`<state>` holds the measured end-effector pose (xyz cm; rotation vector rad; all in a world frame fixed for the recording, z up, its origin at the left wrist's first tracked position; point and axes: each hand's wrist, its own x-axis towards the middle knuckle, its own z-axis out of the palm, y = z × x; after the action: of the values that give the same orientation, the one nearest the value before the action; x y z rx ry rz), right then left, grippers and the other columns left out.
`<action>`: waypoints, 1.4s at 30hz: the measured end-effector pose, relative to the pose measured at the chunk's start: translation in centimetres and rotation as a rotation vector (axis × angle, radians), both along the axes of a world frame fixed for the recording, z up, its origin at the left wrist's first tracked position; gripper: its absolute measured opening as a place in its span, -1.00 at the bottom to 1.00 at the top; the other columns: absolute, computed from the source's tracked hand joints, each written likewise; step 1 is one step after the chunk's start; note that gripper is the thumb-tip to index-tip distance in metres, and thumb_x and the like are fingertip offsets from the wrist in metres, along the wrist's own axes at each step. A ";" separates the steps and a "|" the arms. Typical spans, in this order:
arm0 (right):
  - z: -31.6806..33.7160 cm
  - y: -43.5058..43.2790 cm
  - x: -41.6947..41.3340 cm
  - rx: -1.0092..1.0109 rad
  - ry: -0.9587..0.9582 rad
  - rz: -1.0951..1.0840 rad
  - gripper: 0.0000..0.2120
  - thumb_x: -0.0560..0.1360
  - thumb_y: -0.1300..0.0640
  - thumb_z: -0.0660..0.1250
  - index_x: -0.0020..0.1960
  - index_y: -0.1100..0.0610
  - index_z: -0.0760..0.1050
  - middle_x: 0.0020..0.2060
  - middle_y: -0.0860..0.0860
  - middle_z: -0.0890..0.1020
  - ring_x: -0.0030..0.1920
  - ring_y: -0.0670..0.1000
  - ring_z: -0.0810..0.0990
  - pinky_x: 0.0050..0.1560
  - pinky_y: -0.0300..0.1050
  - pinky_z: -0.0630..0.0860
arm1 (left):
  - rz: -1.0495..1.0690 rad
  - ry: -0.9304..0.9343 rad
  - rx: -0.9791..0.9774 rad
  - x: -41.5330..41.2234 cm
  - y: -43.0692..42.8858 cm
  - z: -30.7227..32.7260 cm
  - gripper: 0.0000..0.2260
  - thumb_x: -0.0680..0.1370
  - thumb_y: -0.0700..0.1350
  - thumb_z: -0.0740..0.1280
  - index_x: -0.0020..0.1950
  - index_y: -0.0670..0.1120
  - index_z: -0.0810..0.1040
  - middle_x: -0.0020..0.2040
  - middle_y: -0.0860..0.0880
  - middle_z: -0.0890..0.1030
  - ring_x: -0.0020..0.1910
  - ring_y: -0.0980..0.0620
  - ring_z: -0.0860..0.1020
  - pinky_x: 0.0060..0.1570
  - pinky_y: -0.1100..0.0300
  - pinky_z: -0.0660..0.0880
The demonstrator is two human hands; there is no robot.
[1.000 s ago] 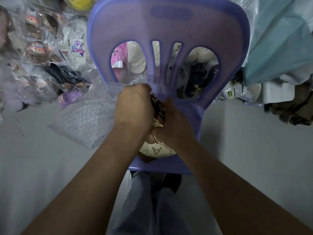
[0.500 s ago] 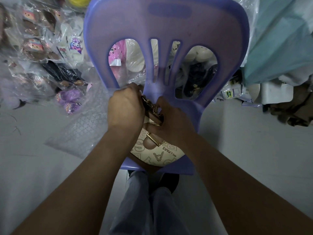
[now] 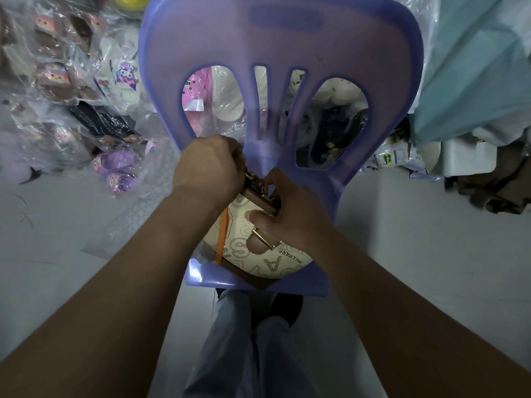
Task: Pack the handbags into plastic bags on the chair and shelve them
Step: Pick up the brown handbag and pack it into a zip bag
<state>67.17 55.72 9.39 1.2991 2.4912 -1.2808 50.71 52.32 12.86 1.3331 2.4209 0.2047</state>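
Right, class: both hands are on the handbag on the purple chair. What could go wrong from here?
The handbag lies at the front edge of the chair; if the left hand and right hand loosen, it may slide off. The gold chain bunched between them could scuff the cream panel. The plastic bag trails off the seat's left side and might slip.

Bare forearms [image 3: 115,297], pale grey-blue trousers [image 3: 230,354]
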 end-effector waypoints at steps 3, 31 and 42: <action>-0.2 0.1 -0.4 0.004 -0.007 -0.025 -0.57 0.39 -0.20 0.46 0.06 -0.07 0.30 -0.21 -0.10 0.65 -0.04 0.11 0.65 -0.06 0.01 0.57 | -0.023 -0.001 -0.025 0.2 0.3 0.0 -0.84 0.59 -0.07 0.29 0.01 0.00 0.67 -0.05 -0.16 0.67 -0.08 -0.24 0.60 -0.21 0.13 0.38; -1.7 0.4 -1.5 -0.242 0.535 -0.424 -0.62 0.43 0.38 0.48 0.01 -0.02 0.46 -0.13 -0.03 0.65 -0.21 -0.21 0.60 -0.19 -0.26 0.50 | 0.571 -0.057 0.268 7.0 -1.5 -0.2 -0.50 0.44 0.25 0.38 0.34 0.10 0.53 0.49 -0.03 0.37 0.41 -0.18 0.28 0.36 -0.11 0.17; 1.5 4.6 -2.9 -0.830 0.541 -0.643 -0.72 0.52 -0.03 0.28 0.09 0.08 0.63 -0.02 0.03 0.71 -0.05 -0.02 0.69 0.02 0.01 0.59 | 0.231 -0.073 0.406 7.5 -3.0 -1.8 -0.58 0.52 0.06 0.33 0.36 -0.02 0.52 0.44 -0.05 0.47 0.42 -0.15 0.42 0.38 -0.10 0.31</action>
<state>64.32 60.30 10.94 1.6554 1.3421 -2.6891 58.18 49.34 11.07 1.1654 2.5549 0.8294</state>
